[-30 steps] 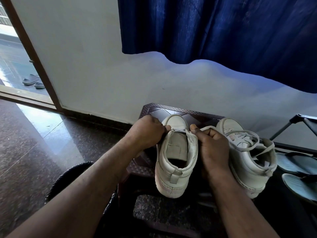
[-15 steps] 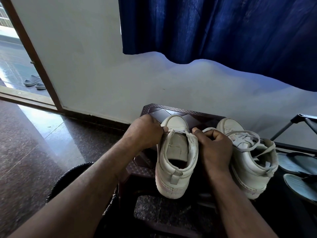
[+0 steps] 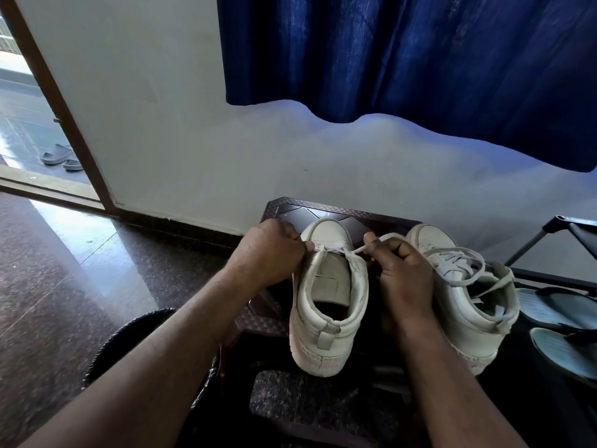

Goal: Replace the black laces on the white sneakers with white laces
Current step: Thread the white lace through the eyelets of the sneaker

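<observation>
On the dark stool (image 3: 342, 210) by the far wall: the left sneaker (image 3: 326, 302) and the right sneaker (image 3: 465, 299) stand side by side, toes far, heels near.
Left sneaker: sits between the left hand (image 3: 271, 250) and the right hand (image 3: 400, 273); its tongue is bare, and only the farthest eyelets carry the white lace (image 3: 350, 251).
Right sneaker: just right of the right hand, already threaded in white, with loose ends draped over its collar.
Black laces: none in sight.
Lace handling: likely soft, limp and almost weightless. It should be pinched close to the tip, where it is stiffest, to feed an eyelet. Pulling both sides evenly keeps the ends matched.
Sneaker handling: probably light, with a pliant upper and a firmer sole. A tug on the lace may slide it on the stool. The eyelet flap looks like the best place to steady it.
Left hand pose: knuckles up, fingers curled, thumb and forefinger pinching the lace's left end at the left eyelet edge.
Right hand pose: fingers curled, fingertips pinching the right end, which loops above them; the wrist is low between the two sneakers.
</observation>
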`<state>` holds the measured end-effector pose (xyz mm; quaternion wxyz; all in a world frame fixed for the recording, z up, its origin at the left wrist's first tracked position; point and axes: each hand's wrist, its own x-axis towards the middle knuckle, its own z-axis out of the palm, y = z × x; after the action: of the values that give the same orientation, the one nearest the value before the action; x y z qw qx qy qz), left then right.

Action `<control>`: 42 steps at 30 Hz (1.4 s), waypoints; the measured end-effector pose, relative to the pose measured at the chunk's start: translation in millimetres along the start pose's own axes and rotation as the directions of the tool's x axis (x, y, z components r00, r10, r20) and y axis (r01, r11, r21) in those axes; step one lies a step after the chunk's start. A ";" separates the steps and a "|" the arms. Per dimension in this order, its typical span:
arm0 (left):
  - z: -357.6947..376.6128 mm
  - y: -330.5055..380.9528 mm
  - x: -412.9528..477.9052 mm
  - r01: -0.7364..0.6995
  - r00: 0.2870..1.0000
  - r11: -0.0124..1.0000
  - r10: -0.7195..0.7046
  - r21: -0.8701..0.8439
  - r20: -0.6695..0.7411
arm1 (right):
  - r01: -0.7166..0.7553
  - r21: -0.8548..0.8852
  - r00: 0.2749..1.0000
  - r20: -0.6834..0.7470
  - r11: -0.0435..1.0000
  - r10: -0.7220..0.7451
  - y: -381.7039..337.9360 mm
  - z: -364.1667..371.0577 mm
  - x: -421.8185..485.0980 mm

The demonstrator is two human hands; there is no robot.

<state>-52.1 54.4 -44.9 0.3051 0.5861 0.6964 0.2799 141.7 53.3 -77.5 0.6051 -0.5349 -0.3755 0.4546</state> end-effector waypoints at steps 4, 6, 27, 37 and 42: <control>0.4 -2.3 3.1 -0.054 0.998 0.995 0.050 -0.089 -0.043 | 0.072 0.112 0.997 0.002 0.991 -0.072 -10.6 2.8 1.1; 1.1 1.1 3.8 -0.084 0.996 0.982 0.077 -0.168 -0.047 | 0.116 0.166 0.993 -0.015 0.979 -0.115 -17.9 4.7 -1.3; 8.8 40.5 -5.9 -0.534 0.842 0.825 0.539 -0.185 -0.029 | 0.386 0.096 0.922 -0.013 0.917 -0.387 -58.5 2.1 -31.1; 8.2 30.2 -2.7 -0.524 0.828 0.784 0.561 -0.331 0.018 | 0.336 0.177 0.942 -0.067 0.925 -0.329 -58.1 1.9 -33.0; 14.9 41.5 -12.5 -0.545 0.810 0.759 0.586 -0.357 0.009 | 0.321 0.141 0.947 -0.061 0.936 -0.316 -52.8 6.0 -35.6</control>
<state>-12.6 49.1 -22.5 0.3434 0.7234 0.4082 0.4383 133.0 20.5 -23.3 0.7159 -0.4286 -0.4107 0.3675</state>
